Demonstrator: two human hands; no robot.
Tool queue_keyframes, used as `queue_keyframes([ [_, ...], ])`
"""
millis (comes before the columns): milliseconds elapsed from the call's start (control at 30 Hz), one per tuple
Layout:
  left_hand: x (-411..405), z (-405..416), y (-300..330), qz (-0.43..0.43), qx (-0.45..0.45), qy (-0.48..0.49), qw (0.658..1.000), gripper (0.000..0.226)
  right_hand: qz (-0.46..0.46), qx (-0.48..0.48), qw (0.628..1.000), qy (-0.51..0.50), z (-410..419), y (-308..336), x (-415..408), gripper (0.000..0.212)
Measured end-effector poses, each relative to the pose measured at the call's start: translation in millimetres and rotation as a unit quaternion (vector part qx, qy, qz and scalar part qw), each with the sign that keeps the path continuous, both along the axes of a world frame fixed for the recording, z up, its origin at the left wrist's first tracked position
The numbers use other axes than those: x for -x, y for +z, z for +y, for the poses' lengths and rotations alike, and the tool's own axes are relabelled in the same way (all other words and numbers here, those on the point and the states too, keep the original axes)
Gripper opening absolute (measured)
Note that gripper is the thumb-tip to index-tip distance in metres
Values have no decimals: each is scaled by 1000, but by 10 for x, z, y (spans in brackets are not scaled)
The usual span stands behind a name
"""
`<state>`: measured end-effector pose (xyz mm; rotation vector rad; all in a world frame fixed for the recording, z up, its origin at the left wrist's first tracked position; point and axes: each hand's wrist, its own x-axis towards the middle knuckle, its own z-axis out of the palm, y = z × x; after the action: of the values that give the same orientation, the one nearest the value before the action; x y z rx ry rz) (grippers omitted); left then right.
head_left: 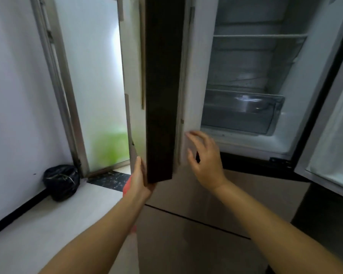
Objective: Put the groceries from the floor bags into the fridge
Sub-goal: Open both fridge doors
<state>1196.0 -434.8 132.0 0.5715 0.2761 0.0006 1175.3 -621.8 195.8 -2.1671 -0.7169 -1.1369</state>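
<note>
With the left hand (140,179) gripping the fridge door's (163,91) bottom corner and the right hand (203,155) spread loose beside its inner edge, swing it fully wide; no groceries are in view yet.

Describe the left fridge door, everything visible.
The left fridge door is swung open, seen nearly edge-on as a tall dark slab with a pale inner lining and gasket. The left hand grips its lower outer edge; the right hand, fingers spread, is at its inner side near the bottom.
</note>
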Motion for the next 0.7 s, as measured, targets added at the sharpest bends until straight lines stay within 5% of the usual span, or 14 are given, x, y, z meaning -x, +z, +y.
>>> queue_keyframes([
  [100,233,524,28,-8,-24,40,999,7,72,-95,992,39,262,150,97,50],
  [167,399,820,101,-7,-54,81,995,3,146,-73,984,76,432,173,66,53],
  [333,571,1351,506,41,-183,234,954,36,137,53,984,104,961,224,-40,52],
  [400,627,1481,719,57,-321,317,891,51,118,57,985,114,1226,285,-66,47],
  [467,706,1532,952,-24,-450,380,808,51,75,90,988,102,1520,297,-80,45],
  [567,669,1550,1204,-128,-613,351,696,54,48,129,989,58,1954,278,-106,40],
  [700,330,1824,1235,-135,-685,320,640,65,16,119,993,18,2433,300,-187,40],
])
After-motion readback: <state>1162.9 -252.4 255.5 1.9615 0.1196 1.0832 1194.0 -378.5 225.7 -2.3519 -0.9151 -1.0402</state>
